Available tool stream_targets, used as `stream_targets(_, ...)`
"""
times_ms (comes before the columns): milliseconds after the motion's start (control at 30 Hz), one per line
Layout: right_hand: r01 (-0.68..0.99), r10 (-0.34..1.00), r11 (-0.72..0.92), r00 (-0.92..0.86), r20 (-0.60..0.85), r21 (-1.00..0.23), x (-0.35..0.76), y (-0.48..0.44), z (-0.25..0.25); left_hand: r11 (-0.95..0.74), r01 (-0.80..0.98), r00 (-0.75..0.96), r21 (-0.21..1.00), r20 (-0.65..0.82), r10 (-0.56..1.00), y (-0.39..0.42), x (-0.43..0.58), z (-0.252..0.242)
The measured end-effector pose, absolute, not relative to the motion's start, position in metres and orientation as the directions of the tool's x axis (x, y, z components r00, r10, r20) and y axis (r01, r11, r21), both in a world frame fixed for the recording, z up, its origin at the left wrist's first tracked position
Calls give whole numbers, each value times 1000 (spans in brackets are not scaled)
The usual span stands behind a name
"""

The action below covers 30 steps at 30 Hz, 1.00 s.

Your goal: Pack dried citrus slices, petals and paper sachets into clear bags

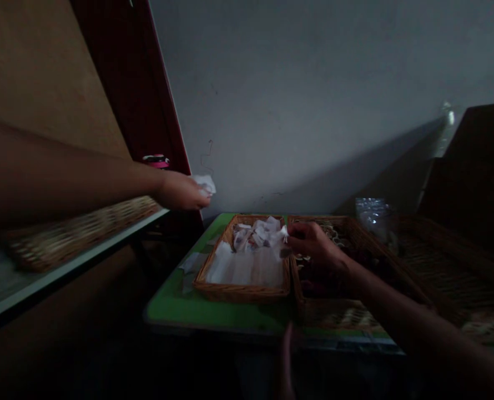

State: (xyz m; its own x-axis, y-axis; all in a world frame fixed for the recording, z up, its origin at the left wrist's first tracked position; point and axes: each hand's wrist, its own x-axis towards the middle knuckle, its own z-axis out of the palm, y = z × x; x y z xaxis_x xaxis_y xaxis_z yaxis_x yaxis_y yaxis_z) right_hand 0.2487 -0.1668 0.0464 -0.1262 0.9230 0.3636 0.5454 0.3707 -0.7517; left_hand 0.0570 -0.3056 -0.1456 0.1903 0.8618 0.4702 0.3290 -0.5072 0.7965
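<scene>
My left hand [182,190] reaches in from the left. Its fingers are closed on a crumpled white wrapper [205,183], held in the air in front of the wall. Over the right rim of a wicker basket [242,293], my right hand [313,241] pinches a small white wrapper [285,236]. Thin white sheets line that basket, and several loose white wrapped pieces [257,233] lie toward its far end. Beneath my right hand and forearm is a second wicker basket [334,311] with pale rings and dark purple items, partly hidden and too dim to name.
The baskets stand on a green table [222,316] against a grey wall. A clear plastic bag [372,214] and another wicker basket [447,261] are at the right. On the left, a shelf [84,253] bears a woven basket [84,230]. A blurred narrow shape [286,364] shows below the table edge.
</scene>
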Motion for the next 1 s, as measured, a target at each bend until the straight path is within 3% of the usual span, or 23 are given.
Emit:
stream_targets(100, 240, 948, 319, -105, 302, -917, 252, -231, 25, -498, 301, 229, 813, 445, 866, -307, 60, -154)
stream_targets(167, 206, 966, 257, -91, 243, -944, 252, -266, 3, -511, 311, 230, 801, 458, 859, -308, 64, -159)
stream_targets(333, 364, 984, 174, -37, 173, -915, 250, -319, -50, -588, 503, 150, 633, 606, 781, -318, 80, -153)
stream_targets(567, 671, 979, 202, -131, 155, -713, 252, -346, -63, -712, 588, 248, 384, 752, 610, -333, 94, -144)
stream_targets(667, 688, 986, 162, -128, 102, -707, 254, -353, -62, -724, 597, 281, 346, 755, 593, -335, 97, -145)
stream_targets(833, 707, 988, 124, -24, 151, -697, 256, -359, -71, -745, 571, 312, 344, 749, 585, -337, 103, -142)
stream_targets(1000, 845, 990, 129, -84, 110, -519, 258, -362, -70, -769, 569, 376, 293, 738, 560, -340, 109, -139)
